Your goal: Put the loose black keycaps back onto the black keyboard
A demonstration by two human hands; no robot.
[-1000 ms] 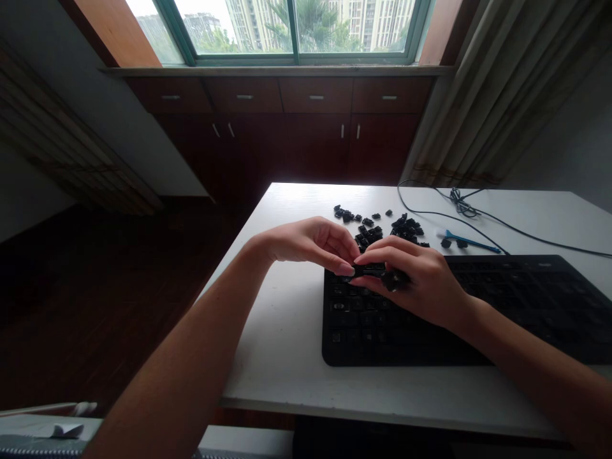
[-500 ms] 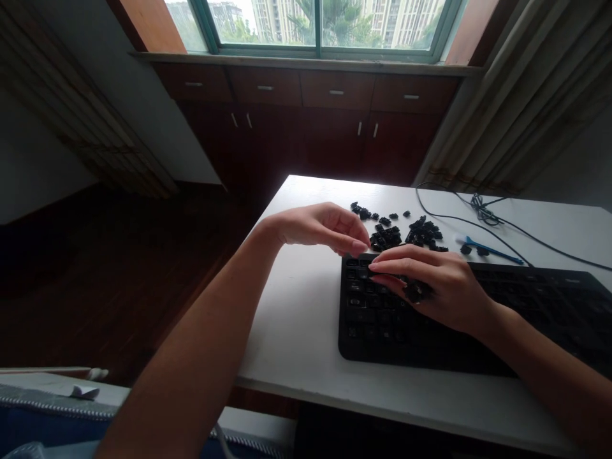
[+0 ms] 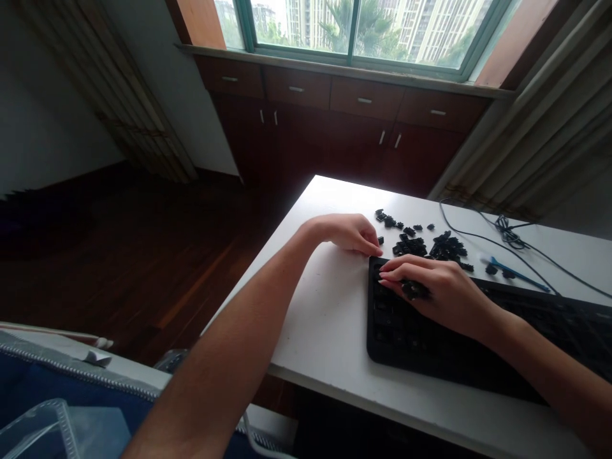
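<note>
Right of center, the right hand [image 3: 442, 284] is cupping dark keycaps [image 3: 414, 291], its pinch narrow over the keyboard [image 3: 411, 331]; slackening could spill them. The curled left hand [image 3: 351, 233], contents hidden, is risking bumping nearby loose keycaps [image 3: 410, 246].

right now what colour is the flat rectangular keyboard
The flat, rectangular keyboard is black, as the head view shows.

Keyboard [image 3: 449, 357], keys [image 3: 385, 319]: showing faint pale legends, too dim and small for reading; no letter or number is coming through.
Keyboard, far right corner: carrying a small pale mark [image 3: 604, 313], its wording escaping legibility.
Loose black pieces [image 3: 447, 245], heaped: displaying nothing readable.
Legible text, total: none.
</note>
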